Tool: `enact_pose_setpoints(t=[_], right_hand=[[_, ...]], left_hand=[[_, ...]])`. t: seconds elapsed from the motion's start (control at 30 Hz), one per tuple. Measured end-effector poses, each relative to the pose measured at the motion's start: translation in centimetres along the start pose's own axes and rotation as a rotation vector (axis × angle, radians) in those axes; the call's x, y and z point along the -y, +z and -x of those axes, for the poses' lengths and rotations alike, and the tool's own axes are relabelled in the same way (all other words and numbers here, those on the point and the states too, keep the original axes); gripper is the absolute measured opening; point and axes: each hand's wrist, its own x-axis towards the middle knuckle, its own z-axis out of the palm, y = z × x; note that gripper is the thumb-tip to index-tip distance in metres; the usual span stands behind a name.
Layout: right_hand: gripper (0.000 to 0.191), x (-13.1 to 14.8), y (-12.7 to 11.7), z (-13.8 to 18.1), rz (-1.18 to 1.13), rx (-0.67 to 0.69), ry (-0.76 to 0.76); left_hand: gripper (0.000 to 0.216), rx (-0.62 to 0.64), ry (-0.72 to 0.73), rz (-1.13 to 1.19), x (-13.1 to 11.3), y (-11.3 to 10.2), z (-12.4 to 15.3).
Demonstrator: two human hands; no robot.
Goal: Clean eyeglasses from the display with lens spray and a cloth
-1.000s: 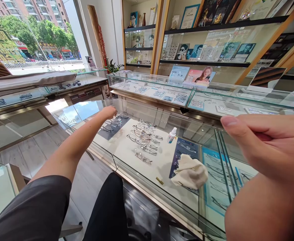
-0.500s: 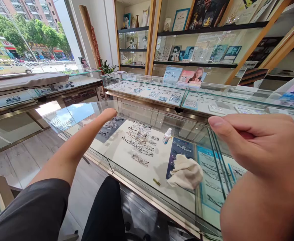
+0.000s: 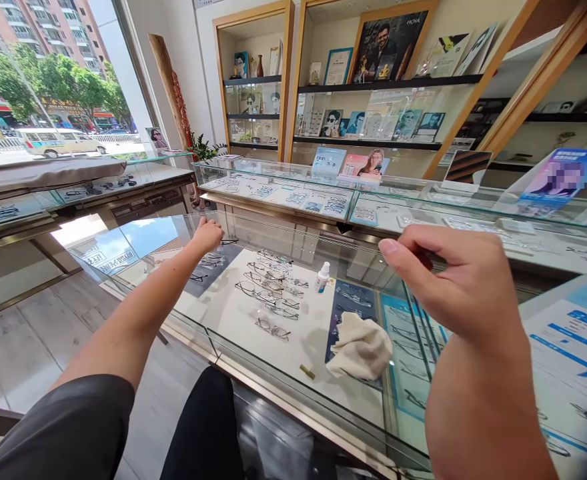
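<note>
My left hand [image 3: 208, 235] is held out over the far left part of a glass display case [image 3: 213, 333], fingers curled in. Whatever it may hold is hidden. My right hand [image 3: 456, 273] is raised over the right side of the case, loosely closed, thumb forward; nothing shows in the curl. Below and between the hands are several eyeglasses [image 3: 272, 288] in rows. A white spray bottle [image 3: 322, 278] stands upright beside them. A crumpled cream cloth [image 3: 359, 347] lies over a dark blue display sheet [image 3: 353, 300], and a small gold-green strip [image 3: 307, 371] lies near the front.
More glass cases with eyewear [image 3: 278, 190] run along the back. At the right are a poster stand [image 3: 556, 177] and a blue-and-white printed sheet [image 3: 573, 347]. My knee [image 3: 203, 427] is close to the case's front edge. Shelves [image 3: 383, 87] line the far wall.
The view has tilted up and turned right. My right hand appears farther away and its curl looser. My left hand has turned slightly and stays bent over the case.
</note>
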Motion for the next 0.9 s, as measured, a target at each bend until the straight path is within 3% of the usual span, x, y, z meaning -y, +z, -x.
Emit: enact_pose_setpoints(t=[0.23, 0.33, 0.57, 0.73, 0.9], right_hand=[[0.039, 0.8, 0.6, 0.0, -0.051, 0.028, 0.022], [0.041, 1.0, 1.2, 0.1, -0.071, 0.05, 0.069], [0.037, -1.0, 3.5, 2.3, -0.093, 0.106, 0.251], [0.035, -5.7, 5.5, 6.2, -0.121, 0.05, 0.383], [0.042, -10.8, 6.5, 9.4, -0.315, -0.131, 0.606]], left_hand=[[0.027, -0.24, -0.01, 0.142, -2.5, -5.7, 0.8], [0.023, -0.382, 0.02, 0.432, -5.7, -9.0, 1.9], [0.017, -0.445, 0.284, 1.002, -15.2, -14.4, 5.4], [0.022, -0.374, 0.377, 1.267, -22.0, -14.8, 6.4], [0.031, -0.225, 0.37, 1.51, -28.3, -11.7, 6.0]])
